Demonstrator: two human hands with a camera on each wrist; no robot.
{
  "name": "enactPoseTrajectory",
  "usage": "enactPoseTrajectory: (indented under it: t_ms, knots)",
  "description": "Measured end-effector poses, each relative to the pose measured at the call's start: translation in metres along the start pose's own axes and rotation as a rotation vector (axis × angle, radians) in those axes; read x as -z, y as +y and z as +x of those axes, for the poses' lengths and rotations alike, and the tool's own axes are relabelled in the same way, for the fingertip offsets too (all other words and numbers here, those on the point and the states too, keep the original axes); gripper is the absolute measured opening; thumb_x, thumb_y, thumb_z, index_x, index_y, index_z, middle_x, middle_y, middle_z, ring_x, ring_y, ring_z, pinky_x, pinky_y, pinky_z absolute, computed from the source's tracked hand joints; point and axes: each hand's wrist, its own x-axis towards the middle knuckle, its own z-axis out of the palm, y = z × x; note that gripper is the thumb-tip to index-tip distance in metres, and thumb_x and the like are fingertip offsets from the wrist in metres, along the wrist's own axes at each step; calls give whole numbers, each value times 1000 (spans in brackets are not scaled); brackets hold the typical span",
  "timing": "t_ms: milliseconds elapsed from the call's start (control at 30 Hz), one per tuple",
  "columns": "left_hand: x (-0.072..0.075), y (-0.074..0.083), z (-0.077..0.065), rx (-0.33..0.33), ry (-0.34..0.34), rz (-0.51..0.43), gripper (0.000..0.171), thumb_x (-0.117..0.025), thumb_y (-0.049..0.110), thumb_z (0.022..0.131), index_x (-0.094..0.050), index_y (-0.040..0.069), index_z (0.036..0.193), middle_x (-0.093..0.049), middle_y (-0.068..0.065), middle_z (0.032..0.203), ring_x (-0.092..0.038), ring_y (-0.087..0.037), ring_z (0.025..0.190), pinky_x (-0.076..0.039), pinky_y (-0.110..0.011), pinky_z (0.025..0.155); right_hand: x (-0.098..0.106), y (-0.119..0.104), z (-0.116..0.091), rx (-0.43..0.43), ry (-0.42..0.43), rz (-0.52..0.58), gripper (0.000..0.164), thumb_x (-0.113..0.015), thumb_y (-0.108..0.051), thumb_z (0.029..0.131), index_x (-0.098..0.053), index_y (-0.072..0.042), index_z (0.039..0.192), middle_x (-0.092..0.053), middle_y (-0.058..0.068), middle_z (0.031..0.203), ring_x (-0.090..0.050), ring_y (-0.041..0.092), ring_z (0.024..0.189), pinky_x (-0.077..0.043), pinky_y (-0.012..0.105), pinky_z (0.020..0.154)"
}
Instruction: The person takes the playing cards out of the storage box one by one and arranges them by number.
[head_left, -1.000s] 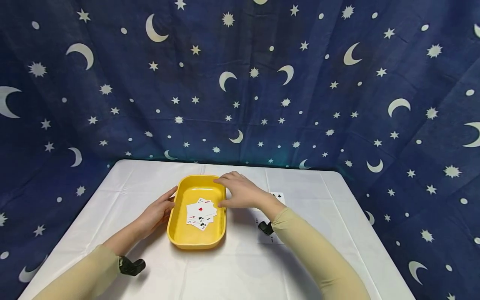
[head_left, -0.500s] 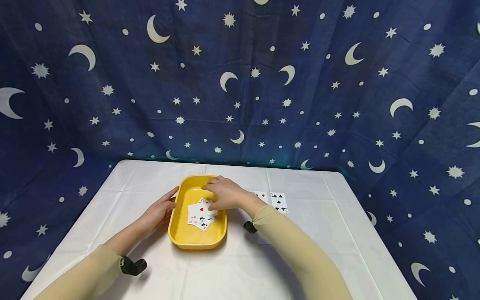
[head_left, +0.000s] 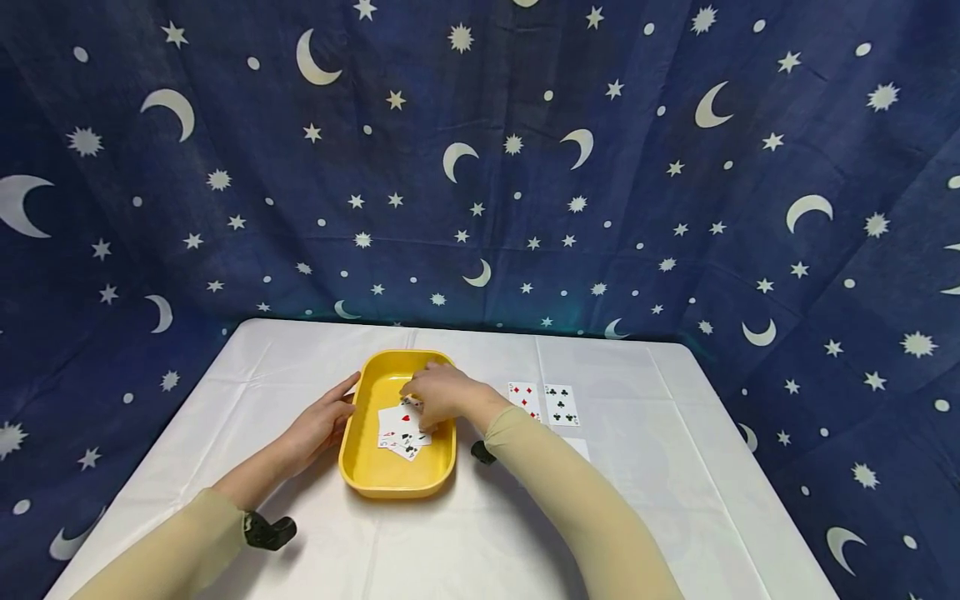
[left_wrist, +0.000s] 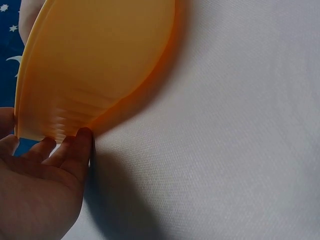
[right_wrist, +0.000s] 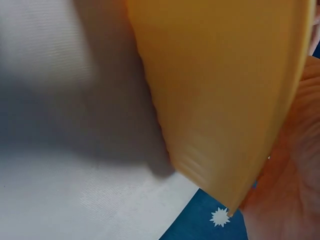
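Note:
A yellow tray [head_left: 386,479] stands on the white tablecloth, with a loose pile of playing cards [head_left: 393,421] face up inside it. A heart card lies near the top of the pile. My left hand [head_left: 313,429] is at the tray's left side; in the left wrist view its fingertips [left_wrist: 84,134] touch the outer wall. My right hand [head_left: 442,393] reaches over the right rim into the tray. Its fingers bend down at the pile's upper edge and its thumb is by the right edge. Whether they pinch a card is hidden. In the right wrist view the tray wall covers the fingers.
To the right of the tray lie a red diamond card [head_left: 523,398] and a black club card [head_left: 562,406]. A white card corner [head_left: 579,447] shows past my right sleeve [head_left: 577,508]. A dark blue curtain [head_left: 480,167] with moons and stars hangs behind the table.
My right hand has moved left from the tray's right rim and down to the cards, its fingers now more bent. Table cards at right have come into view. The left hand stays beside the tray.

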Motion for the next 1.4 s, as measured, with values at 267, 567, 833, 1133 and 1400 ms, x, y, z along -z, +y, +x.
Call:
enactPoseTrajectory:
  t_ms: [267, 567, 833, 1133, 1400]
  knots:
    - [-1, 2, 0, 0, 0, 8, 68, -40, 15, 106, -11, 25, 167, -21, -22, 166, -37, -38, 146, -33, -50, 116, -5, -2, -2, -9, -7, -72, 50, -87, -37, 79, -69, -29, 125, -54, -10, 100, -44, 18, 102, -40, 37, 97]
    - [0, 1, -1, -1, -3, -1, 68, -39, 14, 105, -11, 23, 167, -21, -22, 167, -38, -37, 146, -36, -49, 115, -9, -7, -7, 43, -38, -58, 68, -87, -46, 78, -62, -28, 138, -57, -11, 104, -47, 16, 103, -39, 42, 104]
    - [-1, 0, -1, 4, -6, -8, 67, -38, 14, 106, -10, 24, 167, -19, -23, 167, -36, -39, 146, -34, -51, 116, -9, -12, -13, 208, -21, -62, 51, -72, -20, 94, -63, -37, 142, -48, -16, 152, -39, 16, 139, -33, 36, 116]
    - [0, 1, -1, -2, -11, -1, 68, -38, 14, 106, -10, 24, 167, -17, -22, 168, -34, -39, 147, -31, -51, 117, -11, -20, -17, 182, -57, -141, 46, -61, -22, 101, -60, -36, 145, -52, -16, 147, -42, 14, 131, -36, 32, 111]
    - [0, 1, 0, 2, -4, -15, 68, -38, 13, 105, -10, 24, 167, -18, -22, 168, -34, -39, 147, -30, -52, 117, -10, -21, -18, 138, -36, -253, 44, -69, -32, 94, -64, -35, 138, -55, -9, 120, -43, 14, 111, -39, 29, 96]
